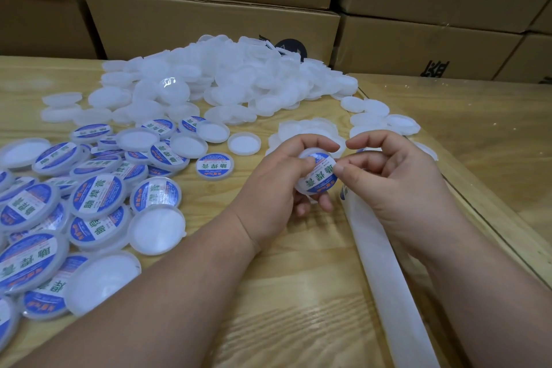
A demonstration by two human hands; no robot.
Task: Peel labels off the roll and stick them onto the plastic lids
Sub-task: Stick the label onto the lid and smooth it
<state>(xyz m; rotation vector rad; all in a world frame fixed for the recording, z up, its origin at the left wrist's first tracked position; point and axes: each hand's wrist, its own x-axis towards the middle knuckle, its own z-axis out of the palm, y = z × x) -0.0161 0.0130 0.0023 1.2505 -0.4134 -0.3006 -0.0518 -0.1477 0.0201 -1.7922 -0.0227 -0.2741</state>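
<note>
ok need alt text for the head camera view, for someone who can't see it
A person's left hand holds a white plastic lid while the right hand presses a blue and white label onto it, above a wooden table. Labelled lids lie at left, a heap of plain lids behind, cardboard boxes beyond.

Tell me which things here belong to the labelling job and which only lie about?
Job: lid in hand, left hand, right hand, backing strip, unlabelled lids, labelled lids.
Lying about: cardboard boxes, wooden table.
</note>
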